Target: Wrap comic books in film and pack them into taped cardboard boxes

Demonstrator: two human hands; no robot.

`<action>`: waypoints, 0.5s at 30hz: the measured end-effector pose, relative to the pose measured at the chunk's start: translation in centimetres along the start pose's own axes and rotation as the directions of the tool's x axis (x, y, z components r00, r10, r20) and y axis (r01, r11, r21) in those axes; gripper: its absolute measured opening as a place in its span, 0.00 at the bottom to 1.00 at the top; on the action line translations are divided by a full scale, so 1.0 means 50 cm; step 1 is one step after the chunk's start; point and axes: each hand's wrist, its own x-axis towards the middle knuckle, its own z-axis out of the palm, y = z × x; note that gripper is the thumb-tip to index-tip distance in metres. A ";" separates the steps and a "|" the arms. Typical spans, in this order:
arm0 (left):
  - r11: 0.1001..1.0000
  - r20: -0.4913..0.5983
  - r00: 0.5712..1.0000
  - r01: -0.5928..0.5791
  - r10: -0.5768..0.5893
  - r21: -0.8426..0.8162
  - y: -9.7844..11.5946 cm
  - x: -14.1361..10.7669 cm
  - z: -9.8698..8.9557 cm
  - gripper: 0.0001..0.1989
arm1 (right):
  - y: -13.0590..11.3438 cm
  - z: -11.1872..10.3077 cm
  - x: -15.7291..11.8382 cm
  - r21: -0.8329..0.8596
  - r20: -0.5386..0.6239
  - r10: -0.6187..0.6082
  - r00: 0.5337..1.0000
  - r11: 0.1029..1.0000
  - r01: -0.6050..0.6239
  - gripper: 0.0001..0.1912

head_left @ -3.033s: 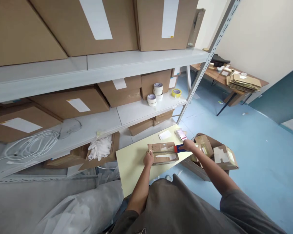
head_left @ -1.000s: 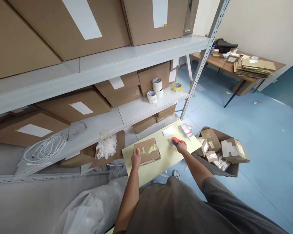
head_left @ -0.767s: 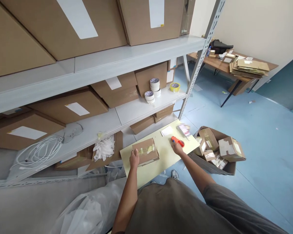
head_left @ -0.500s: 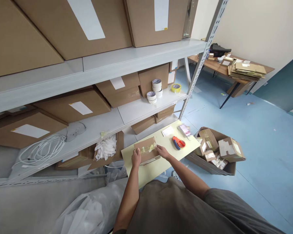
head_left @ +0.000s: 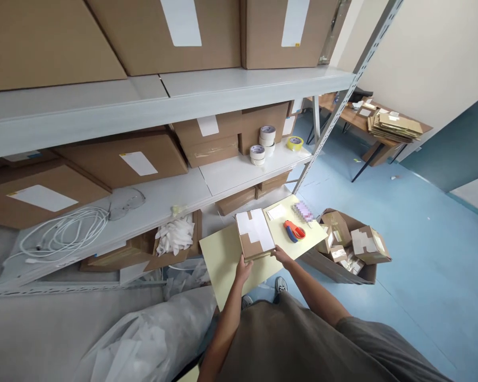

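At the yellow board [head_left: 222, 253], I saw left hand [head_left: 244, 269] and right hand [head_left: 281, 255] with fingers gripping a small carton [head_left: 257, 232] by its near corners, white-patched face up; couldn't tell if it touched the board. Red-and-blue tool [head_left: 294, 232] lay just right of the carton

The box [head_left: 253, 248] is matt cardboard with papery white patches [head_left: 261, 225]; at its three o'clock, the orange-and-blue tool [head_left: 293, 229] looks glossy plastic; at eight, a crinkled plastic bag [head_left: 155, 334].

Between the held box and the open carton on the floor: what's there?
Head view: the orange and blue tool, on the yellow tabletop, plus the right hand gripping the held box.
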 end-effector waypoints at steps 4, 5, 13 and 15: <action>0.999 -0.003 0.999 0.041 -0.041 -0.015 -0.029 -0.010 0.013 0.43 | 0.050 0.012 0.014 0.033 -0.059 -0.028 0.998 0.999 0.030 0.31; 0.999 -0.006 0.999 0.041 -0.041 -0.024 -0.027 -0.007 0.015 0.44 | 0.052 0.014 0.019 0.042 -0.065 -0.035 0.997 0.998 0.038 0.31; 0.998 -0.035 0.998 0.055 -0.054 0.019 0.036 0.061 0.045 0.44 | -0.003 -0.008 0.094 0.091 -0.020 -0.103 0.994 0.990 0.105 0.41; 0.993 -0.051 0.995 0.089 -0.085 0.080 0.051 0.070 0.046 0.43 | -0.017 -0.034 0.110 0.001 0.004 -0.118 0.993 0.993 0.118 0.43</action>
